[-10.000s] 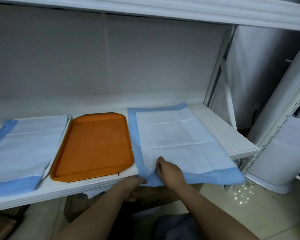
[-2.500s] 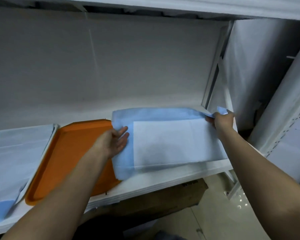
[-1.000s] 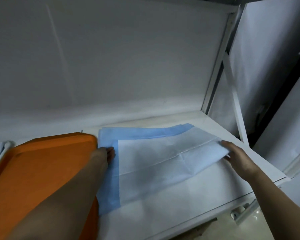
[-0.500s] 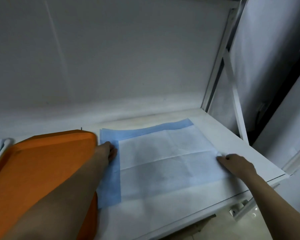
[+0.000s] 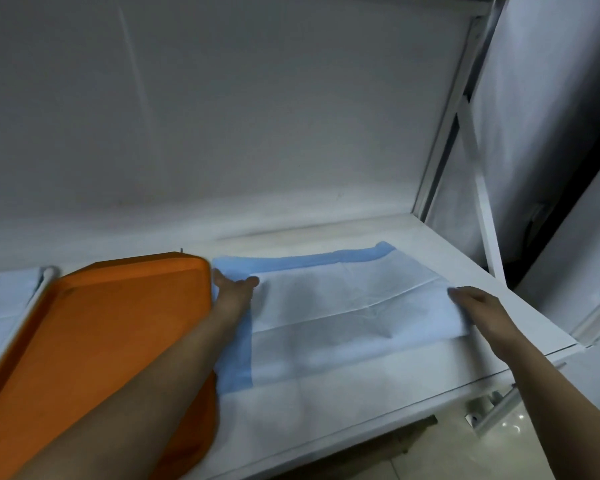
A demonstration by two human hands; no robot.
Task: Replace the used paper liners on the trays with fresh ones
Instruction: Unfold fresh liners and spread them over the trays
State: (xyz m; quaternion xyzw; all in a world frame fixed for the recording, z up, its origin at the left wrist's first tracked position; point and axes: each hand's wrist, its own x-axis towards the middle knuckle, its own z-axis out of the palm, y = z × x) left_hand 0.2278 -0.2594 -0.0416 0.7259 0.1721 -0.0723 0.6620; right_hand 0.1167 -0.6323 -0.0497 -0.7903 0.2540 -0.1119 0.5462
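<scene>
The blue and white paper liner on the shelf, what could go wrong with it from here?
The blue-edged white paper liner is thin and creased; with the left hand and right hand at opposite ends, it might tear or fold unevenly. The left forearm crosses the orange plastic tray and could nudge it off the white shelf.

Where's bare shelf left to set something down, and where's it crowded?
Free: the shelf strip behind the blue-edged paper, along the back wall, and the right end beyond the right hand. A narrow band also runs along the front edge. Crowded: the orange tray sits tight against the paper, with the left hand at that seam; more paper lies far left.
</scene>
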